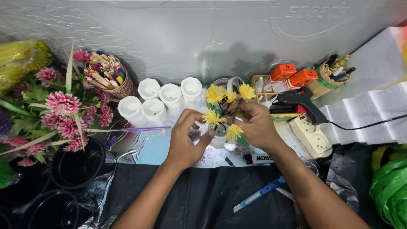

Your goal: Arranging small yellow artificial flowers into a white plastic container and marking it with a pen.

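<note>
Left hand: your left hand (185, 138) pinches one small yellow pom-pom flower on a dark wire stem (213, 117) between thumb and fingertips, just left of the cluster.
Right hand: your right hand (255, 126) is closed around the bunch of yellow pom-pom flowers on dark stems (229, 99), the stems gathered in the fist and the heads fanning up and to the left.
Location of work: the bunch is held in the air over the small white round pot (218, 132), in front of the white faceted plastic cups (163, 99).
Handling advice: keep the right grip firm low on the stems so the heads stay spread; guide the single stem with the fingertips only, since the fringe looks easy to crush.
Surface: a black plastic sheet (203, 195) covers the near edge of the bench, with a blue utility knife (259, 194) lying on it.
Right side: a black glue gun (302, 101) rests by a cream power strip (311, 136).
Left side: pink artificial flowers with green leaves (63, 114) and black round plastic pots (76, 167).
Backdrop: a grey plastic sheet (190, 34) hangs behind.
</note>
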